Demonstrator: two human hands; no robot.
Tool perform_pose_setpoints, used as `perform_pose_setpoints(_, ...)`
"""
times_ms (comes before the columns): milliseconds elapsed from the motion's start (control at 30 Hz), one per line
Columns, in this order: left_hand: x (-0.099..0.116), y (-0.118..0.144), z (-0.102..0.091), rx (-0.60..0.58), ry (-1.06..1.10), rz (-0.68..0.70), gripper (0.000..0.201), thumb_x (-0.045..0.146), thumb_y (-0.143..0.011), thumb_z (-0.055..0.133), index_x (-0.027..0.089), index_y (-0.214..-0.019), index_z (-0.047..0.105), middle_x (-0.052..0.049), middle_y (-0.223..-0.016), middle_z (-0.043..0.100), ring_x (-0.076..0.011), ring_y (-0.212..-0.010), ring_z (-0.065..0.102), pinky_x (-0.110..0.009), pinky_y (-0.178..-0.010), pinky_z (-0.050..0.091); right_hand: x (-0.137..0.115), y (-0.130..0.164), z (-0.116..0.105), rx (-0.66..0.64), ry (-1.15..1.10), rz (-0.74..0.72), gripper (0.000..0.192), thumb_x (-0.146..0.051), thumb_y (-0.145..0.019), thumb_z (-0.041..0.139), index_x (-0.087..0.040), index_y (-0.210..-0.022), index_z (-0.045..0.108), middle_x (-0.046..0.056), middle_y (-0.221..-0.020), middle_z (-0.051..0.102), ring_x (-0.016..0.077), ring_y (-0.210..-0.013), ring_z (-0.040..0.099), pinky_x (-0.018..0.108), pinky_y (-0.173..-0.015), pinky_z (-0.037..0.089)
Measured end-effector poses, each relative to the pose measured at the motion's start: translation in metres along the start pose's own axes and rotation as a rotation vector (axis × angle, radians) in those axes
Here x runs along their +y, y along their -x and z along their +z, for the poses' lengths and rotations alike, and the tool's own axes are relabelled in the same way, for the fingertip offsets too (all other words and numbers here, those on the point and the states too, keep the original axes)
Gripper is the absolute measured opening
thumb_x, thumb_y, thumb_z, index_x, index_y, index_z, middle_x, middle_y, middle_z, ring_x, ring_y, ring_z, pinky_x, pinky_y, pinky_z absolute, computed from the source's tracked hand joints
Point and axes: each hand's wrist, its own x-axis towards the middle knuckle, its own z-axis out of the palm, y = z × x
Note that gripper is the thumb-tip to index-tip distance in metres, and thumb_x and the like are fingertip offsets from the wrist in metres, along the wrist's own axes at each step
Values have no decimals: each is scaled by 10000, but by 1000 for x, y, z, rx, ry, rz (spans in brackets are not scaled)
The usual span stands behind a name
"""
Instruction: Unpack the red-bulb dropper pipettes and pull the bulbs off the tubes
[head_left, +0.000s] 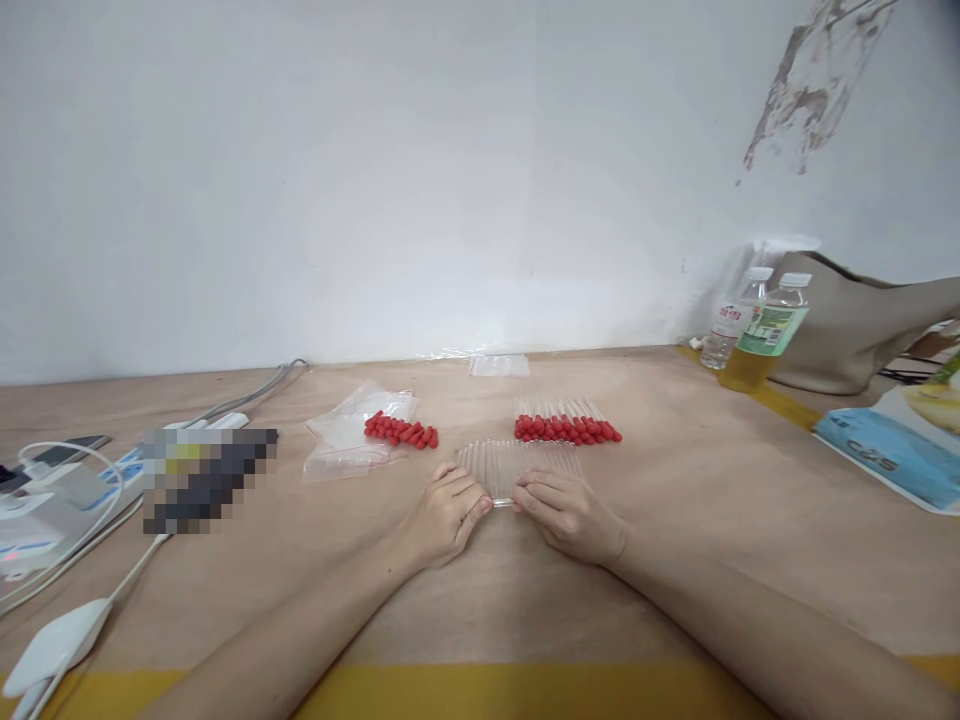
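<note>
A row of clear glass tubes (pixel 517 462) lies side by side on the wooden table (pixel 675 520). My left hand (pixel 446 515) and my right hand (pixel 562 510) rest at the near ends of these tubes, fingertips meeting on one tube between them. Behind them lies a row of tubes fitted with red caps (pixel 568 428). To the left, a small heap of loose red caps (pixel 401 430) sits beside clear plastic bags (pixel 349 440).
Two drink bottles (pixel 757 325) and a beige bag (pixel 862 320) stand at the back right, with a blue packet (pixel 892 450) in front of them. A power strip, chargers and cables (pixel 60 490) crowd the left edge. A small clear bag (pixel 499 365) lies by the wall.
</note>
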Motion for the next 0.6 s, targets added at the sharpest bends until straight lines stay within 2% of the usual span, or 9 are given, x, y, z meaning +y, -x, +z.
perform_pose_setpoints(200,-2,6,1,-8,26,-16,296,209,-888,266,164,-691,482,-15,-632,508,-137,-659,444,-312,-724,320,3,6,-7,48,31,-88,208,-57,-821,417,-101,-955,569,71,-792,623,163,-907,560,322,-884,440)
perform_pose_setpoints(267,-6,11,-2,11,1,-72,314,223,-888,261,165,-666,475,-16,-622,498,-141,-644,441,-310,-697,325,8,11,-11,91,32,-51,209,-60,-815,433,-102,-962,575,76,-803,627,172,-928,555,326,-878,435)
perform_pose_setpoints(333,-15,16,-9,68,-9,-171,327,238,-888,258,168,-654,475,-17,-623,486,-143,-629,438,-297,-662,339,14,16,-14,158,45,77,204,-69,-806,462,-113,-960,589,80,-821,629,166,-881,563,299,-805,448)
perform_pose_setpoints(400,-29,20,-19,164,16,-294,312,256,-888,263,170,-710,503,-24,-670,500,-147,-653,458,-281,-648,365,18,19,-16,175,64,248,195,-110,-801,497,-142,-960,606,60,-771,625,137,-740,562,260,-677,437)
perform_pose_setpoints(467,-48,22,-30,279,38,-430,283,279,-880,284,174,-828,541,-39,-778,540,-160,-750,497,-282,-698,395,18,18,-17,142,81,369,185,-168,-805,516,-180,-956,623,23,-672,605,112,-613,518,258,-617,386)
perform_pose_setpoints(533,-74,22,-42,371,18,-580,286,289,-855,312,174,-916,567,-55,-880,565,-183,-863,510,-309,-783,403,15,10,-16,96,83,416,191,-198,-817,498,-199,-953,632,14,-638,591,115,-604,497,280,-645,345)
perform_pose_setpoints(600,-103,22,-54,370,4,-727,306,263,-814,341,151,-967,581,-70,-891,577,-199,-873,525,-323,-782,420,9,-2,-14,42,49,445,219,-188,-829,459,-197,-968,627,27,-679,603,131,-660,502,297,-683,314)
